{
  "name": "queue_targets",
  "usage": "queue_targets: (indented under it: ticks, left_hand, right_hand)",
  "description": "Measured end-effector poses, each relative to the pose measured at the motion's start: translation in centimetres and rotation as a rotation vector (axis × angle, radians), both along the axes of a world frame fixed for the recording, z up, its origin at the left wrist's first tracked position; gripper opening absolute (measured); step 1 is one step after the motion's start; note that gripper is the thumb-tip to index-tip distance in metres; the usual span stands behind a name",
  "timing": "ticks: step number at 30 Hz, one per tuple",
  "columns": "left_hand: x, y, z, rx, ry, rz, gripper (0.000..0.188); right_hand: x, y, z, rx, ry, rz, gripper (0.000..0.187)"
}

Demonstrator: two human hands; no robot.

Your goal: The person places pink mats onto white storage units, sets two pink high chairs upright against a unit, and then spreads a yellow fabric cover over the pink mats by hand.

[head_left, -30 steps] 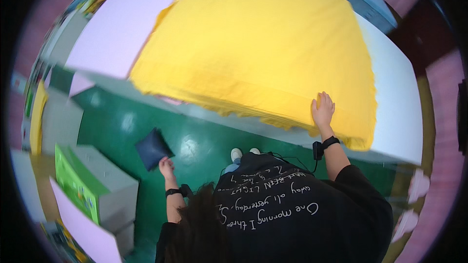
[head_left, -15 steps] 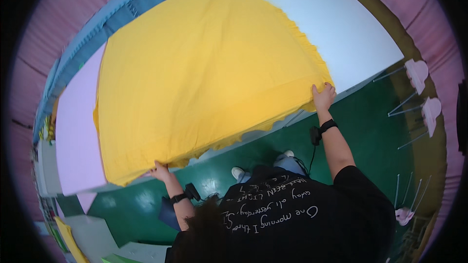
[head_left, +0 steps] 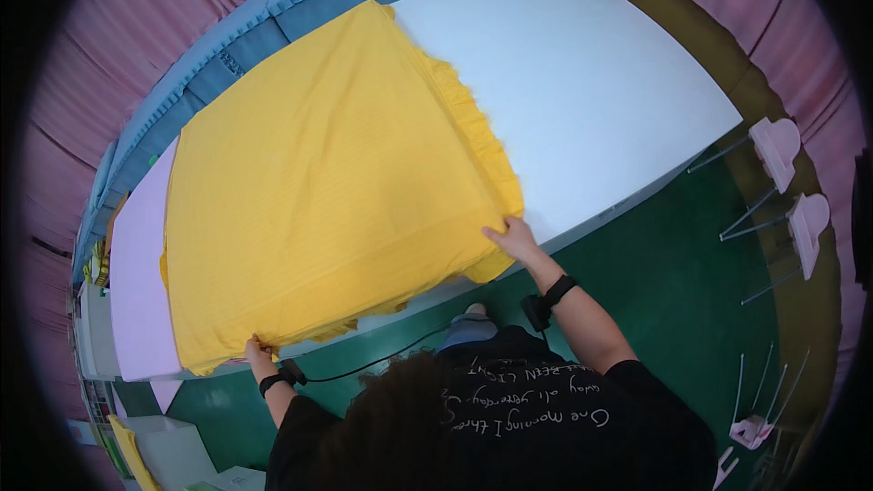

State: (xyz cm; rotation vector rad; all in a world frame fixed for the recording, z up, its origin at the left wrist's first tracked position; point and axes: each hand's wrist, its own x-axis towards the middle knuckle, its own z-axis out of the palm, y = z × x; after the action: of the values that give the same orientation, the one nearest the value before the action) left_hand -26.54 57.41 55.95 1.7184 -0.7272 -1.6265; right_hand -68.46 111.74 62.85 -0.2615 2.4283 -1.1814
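Observation:
A yellow tablecloth with a ruffled edge lies over the left part of a large white table. Its near edge hangs a little over the table's front side, and soft creases run across its top. My right hand is closed on the cloth's near right corner, thumb on top. Farther left along the same edge, my left hand pinches the cloth near its front left corner. The fingers under the cloth are partly hidden on both hands.
A lilac tabletop shows left of the cloth. Blue frilled covers line the far side. Pink chairs stand on the green floor at the right. A cable runs from my left wrist.
The yellow cloth's right edge has moved left with my right hand, baring more white tabletop. My left hand also sits farther left and lower in view, still on the cloth.

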Motion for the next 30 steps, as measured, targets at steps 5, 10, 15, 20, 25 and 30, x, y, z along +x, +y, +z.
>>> queue_targets:
  ticks: [5,10,15,20,25,30]
  left_hand:
    - [1.4,-1.9,3.2,-0.191,-0.154,0.140,0.017]
    - [2.0,-3.6,9.0,-0.260,-0.085,-0.107,0.022]
    - [2.1,-4.5,10.1,-0.147,-0.279,0.168,0.015]
    - [1.3,-2.0,8.8,-0.124,-0.340,0.053,0.013]
    - [-4.7,3.3,10.6,-0.126,-0.186,-0.071,0.017]
    - [-10.2,2.8,14.7,-0.093,-0.116,-0.359,0.025]
  right_hand:
    - [5.2,-4.5,-0.1,-0.151,-0.067,0.111,0.047]
    - [5.8,-6.1,2.5,-0.252,-0.153,0.106,0.042]
    - [5.8,-5.2,4.5,-0.164,-0.238,0.135,0.035]
    - [2.8,-1.9,3.1,-0.202,-0.185,0.107,0.033]
    - [-0.1,3.1,5.2,-0.258,-0.290,-0.042,0.030]
    - [-2.2,5.1,6.6,-0.321,-0.402,-0.281,0.031]
